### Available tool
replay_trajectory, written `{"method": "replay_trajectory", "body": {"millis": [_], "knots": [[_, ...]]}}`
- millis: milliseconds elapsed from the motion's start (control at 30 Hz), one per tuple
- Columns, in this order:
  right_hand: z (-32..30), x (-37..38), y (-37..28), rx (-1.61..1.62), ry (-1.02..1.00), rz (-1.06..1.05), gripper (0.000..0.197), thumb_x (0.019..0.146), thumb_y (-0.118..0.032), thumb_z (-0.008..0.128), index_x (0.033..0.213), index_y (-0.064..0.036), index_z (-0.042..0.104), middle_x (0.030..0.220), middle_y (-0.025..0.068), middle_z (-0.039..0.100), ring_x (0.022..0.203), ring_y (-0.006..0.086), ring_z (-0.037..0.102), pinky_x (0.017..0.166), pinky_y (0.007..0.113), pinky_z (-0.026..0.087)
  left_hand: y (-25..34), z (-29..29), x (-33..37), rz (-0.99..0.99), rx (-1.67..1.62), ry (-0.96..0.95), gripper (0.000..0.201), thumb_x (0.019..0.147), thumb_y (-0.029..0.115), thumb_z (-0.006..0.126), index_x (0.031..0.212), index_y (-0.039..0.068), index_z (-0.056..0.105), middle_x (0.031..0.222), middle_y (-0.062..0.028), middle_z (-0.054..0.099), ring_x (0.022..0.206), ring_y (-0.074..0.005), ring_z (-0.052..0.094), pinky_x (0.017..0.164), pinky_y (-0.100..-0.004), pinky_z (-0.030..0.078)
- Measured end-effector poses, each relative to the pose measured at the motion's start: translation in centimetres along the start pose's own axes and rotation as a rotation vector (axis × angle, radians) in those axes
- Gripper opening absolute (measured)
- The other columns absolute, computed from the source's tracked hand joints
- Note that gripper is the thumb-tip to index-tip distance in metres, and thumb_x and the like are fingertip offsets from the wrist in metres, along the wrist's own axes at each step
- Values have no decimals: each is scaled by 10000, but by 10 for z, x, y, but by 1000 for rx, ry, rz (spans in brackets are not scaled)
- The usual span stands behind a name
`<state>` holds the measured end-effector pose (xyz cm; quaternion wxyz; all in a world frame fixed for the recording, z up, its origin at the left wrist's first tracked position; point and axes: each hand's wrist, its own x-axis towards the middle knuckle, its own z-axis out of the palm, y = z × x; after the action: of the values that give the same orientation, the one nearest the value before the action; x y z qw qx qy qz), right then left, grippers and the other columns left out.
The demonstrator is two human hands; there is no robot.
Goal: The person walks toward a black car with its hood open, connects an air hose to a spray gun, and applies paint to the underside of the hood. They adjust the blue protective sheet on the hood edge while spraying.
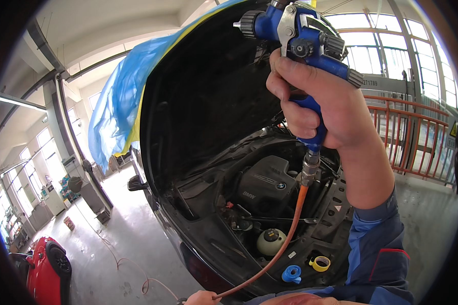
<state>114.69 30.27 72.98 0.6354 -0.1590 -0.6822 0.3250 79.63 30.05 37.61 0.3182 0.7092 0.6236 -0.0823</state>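
Observation:
My right hand [320,101] is raised at the upper right, its fingers wrapped round the handle of a blue spray gun [303,43]. The gun has silver and dark knobs, and its nozzle points left. A metal coupling [310,168] under the handle joins it to an orange air hose [296,218]. The hose curves down to the lower edge, where my left hand [201,298], partly cut off, is closed on it. Behind the gun lies the engine bay of a dark car, with a black engine cover [264,185] and a pale round reservoir [270,242].
The car's hood [193,101] stands raised, with blue and yellow sheeting [119,91] over its outside. Blue tape [291,273] and yellow tape [320,263] rest on the front edge. More hose [119,262] trails across the floor near a red car [43,274]. Orange railings [407,132] stand right.

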Motion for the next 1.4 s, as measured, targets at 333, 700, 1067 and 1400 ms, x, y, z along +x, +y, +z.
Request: {"method": "replay_trajectory", "body": {"millis": [333, 700, 1067, 1400], "knots": [[-16, -3, -6, -9, 39, -68, 181, 1000, -250, 518, 963, -73, 520, 775, 4, 504, 430, 25, 399, 384, 199, 320, -2, 1, 5, -28, -28, 16, 362, 911, 452, 585, 1053, 150, 724, 881, -138, 701, 913, -289, 669, 843, -367, 486], [-55, -12, -13, 90, 107, -105, 176, 1022, -235, 462, 1046, -64, 496, 849, 5, 488, 438, 9, 388, 385, 188, 320, 7, -2, -1, -1, -12, -6, 369, 941, 433, 543, 1073, 130, 706, 933, -131, 703, 930, -280, 667, 832, -368, 496], [-19, -11, -3, 27, -35, -18, 179, 914, -199, 647, 832, -54, 579, 624, -20, 512, 406, 39, 431, 376, 221, 320, 11, 2, 2, 0, -15, 3, 354, 931, 416, 551, 1054, 124, 709, 921, -142, 699, 911, -298, 664, 816, -385, 497], [-53, -5, -3, 61, 24, -98, 192, 1027, -253, 455, 1034, -67, 502, 823, 16, 508, 430, 23, 388, 377, 189, 298, 12, 5, -1, 1, -25, 15, 341, 923, 400, 558, 1037, 118, 712, 911, -151, 696, 893, -314, 661, 803, -401, 498]]}}
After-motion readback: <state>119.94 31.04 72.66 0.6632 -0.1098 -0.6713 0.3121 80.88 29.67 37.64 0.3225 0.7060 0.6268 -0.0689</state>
